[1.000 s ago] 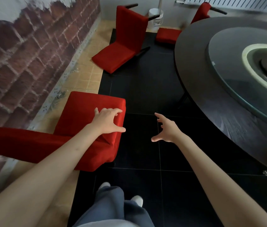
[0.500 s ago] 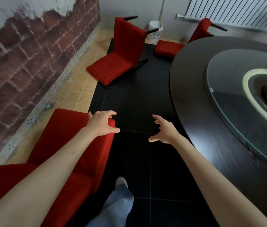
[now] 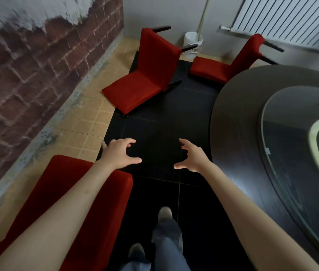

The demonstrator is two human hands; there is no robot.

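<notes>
A red upholstered chair (image 3: 70, 194) stands under my left forearm at the lower left. My left hand (image 3: 118, 154) hovers past its front edge with loosely curled fingers and holds nothing. My right hand (image 3: 191, 156) is stretched out beside it over the black floor, fingers spread and empty. Ahead, a second red chair (image 3: 145, 75) lies tipped over on the floor, dark legs pointing up. A third red chair (image 3: 227, 65) lies toppled next to the table's far edge.
A large round dark table (image 3: 240, 133) with a glass turntable (image 3: 284, 145) fills the right side. A brick-pattern wall (image 3: 27, 75) runs along the left. A white bucket (image 3: 192, 44) and a radiator (image 3: 291, 20) stand at the back wall. My feet are on black tiles.
My left hand has come off the near chair's seat, which now lies behind it. I have stepped forward, and the toppled chairs ahead are closer. Both hands stay out in front.
</notes>
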